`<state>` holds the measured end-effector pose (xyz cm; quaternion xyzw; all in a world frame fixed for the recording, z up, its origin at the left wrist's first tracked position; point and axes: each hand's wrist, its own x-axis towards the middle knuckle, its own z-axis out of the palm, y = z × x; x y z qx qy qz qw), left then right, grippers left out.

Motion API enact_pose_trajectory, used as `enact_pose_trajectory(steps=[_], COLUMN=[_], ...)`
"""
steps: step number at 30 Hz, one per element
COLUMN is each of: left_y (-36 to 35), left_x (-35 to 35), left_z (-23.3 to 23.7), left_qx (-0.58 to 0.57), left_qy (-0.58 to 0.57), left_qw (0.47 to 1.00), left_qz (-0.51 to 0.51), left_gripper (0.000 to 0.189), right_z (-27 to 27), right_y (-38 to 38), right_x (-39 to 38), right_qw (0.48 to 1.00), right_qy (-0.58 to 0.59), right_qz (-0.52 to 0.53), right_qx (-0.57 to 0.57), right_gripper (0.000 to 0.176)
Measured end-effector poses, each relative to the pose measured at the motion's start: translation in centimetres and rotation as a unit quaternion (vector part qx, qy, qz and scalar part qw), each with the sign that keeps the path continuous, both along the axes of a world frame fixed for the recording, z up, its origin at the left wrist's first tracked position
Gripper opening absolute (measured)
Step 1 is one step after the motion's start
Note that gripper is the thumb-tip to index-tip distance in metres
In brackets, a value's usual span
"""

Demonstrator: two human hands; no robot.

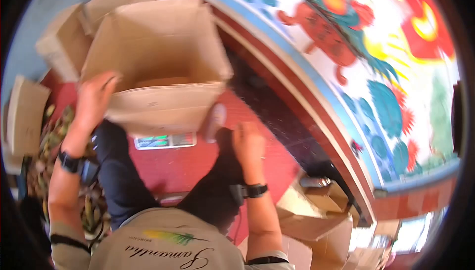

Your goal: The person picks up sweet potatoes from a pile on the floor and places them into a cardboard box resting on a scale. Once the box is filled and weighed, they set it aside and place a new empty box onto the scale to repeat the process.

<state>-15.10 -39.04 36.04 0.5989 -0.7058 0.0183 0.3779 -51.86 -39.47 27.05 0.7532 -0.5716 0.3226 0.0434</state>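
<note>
A large open cardboard box (161, 104) stands in front of my knees, and its visible inside looks bare. My left hand (96, 97) is at the box's near left corner, fingers bent towards the rim; a small dark thing shows at the fingertips, too blurred to name. Near my right knee is my right hand (248, 146), away from the box, its fingers curled and blurred. Under the box's near side a scale (166, 141) with a lit green display sticks out on the red surface (173, 171).
More cardboard boxes (62, 40) stand behind at the left, above a heap of greenish-brown produce (91, 213). Open cartons (321, 235) and a metallic bottle (315, 182) lie at lower right. A painted wall (321, 37) runs along the right.
</note>
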Motion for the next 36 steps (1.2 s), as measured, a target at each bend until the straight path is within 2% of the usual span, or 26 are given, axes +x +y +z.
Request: enact_pose_trajectory(steps=[2,5,7,10,17,22,27,31,36], left_y=[-0.2,0.2,-0.1,-0.4,-0.4,-0.5,1.2,3.1,7.1], left_x=[0.7,-0.3,0.2,0.9,1.2,2.5,1.8,3.5,5.2], left_z=[-0.7,0.0,-0.8,-1.2,-1.5,-2.8,-1.4,-2.6,-3.6], left_qx=[0.006,-0.052,-0.022,-0.065,-0.08,-0.136,-0.121,-0.137,-0.138], left_qy=[-0.016,-0.025,-0.049,-0.075,-0.092,-0.156,-0.164,-0.201,-0.164], left_qw=[0.999,0.998,0.999,0.995,0.992,0.978,0.979,0.969,0.973], left_qz=[0.029,-0.024,-0.001,0.004,-0.007,0.01,0.022,0.041,0.083], left_gripper=[0.015,0.015,0.015,0.015,0.014,0.024,0.034,0.039,0.045], right_z=[-0.4,-0.4,-0.3,-0.2,-0.2,-0.1,-0.2,-0.1,-0.7], right_y=[-0.1,0.0,0.1,0.0,0.0,0.2,0.1,0.2,0.3], right_x=[-0.2,0.0,0.1,0.1,0.4,0.1,-0.1,0.0,-0.5], right_qw=[1.0,0.999,0.998,0.999,0.997,0.998,0.998,0.996,1.0], right_qy=[0.0,-0.044,-0.056,-0.051,-0.072,-0.054,-0.058,-0.085,-0.021], right_qz=[0.0,0.005,-0.004,-0.005,0.0,0.005,0.008,0.001,-0.018], right_qx=[0.0,-0.002,0.0,-0.012,-0.035,-0.039,-0.033,-0.021,0.009], right_gripper=[0.01,0.008,0.008,0.01,0.009,0.01,0.01,0.009,0.009])
